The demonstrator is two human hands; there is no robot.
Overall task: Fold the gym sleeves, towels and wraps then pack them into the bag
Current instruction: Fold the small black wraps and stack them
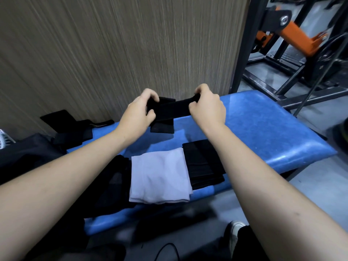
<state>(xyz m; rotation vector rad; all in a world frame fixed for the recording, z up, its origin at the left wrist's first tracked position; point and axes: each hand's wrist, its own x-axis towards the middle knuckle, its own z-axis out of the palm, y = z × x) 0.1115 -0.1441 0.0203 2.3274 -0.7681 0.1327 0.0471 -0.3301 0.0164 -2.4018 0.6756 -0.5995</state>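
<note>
A: Both hands grip one black wrap [170,110]. The left hand [138,112] has its fingers curled round the wrap's left end, and the right hand [206,106] pinches the right end between thumb and curled fingers.

B: Where does the wrap sit?

A: It is held stretched between the two hands, above the far edge of the blue padded bench [263,129], close to the wood-grain wall panel [113,53]. A loose end hangs below the left hand and reaches down to the bench top.

B: And the other pieces?

A: A folded pale lilac towel [160,176] lies on the near part of the bench. Just beside it on the right, touching its edge, is a stack of folded black fabric [204,163]. On the towel's left is more dark cloth [113,185], partly under the left forearm; its shape is hard to tell.

B: Anything on the left end?

A: More black wraps [73,129] lie in a loose heap at the far left of the bench, against the wall panel. Near them, at the left edge of the view, sits a dark bag [24,153], blurred.

B: And beyond the bench?

A: An orange and black gym machine [293,38] stands on the grey floor at the upper right. A shoe [235,234] shows at the bottom of the view, below the bench.
</note>
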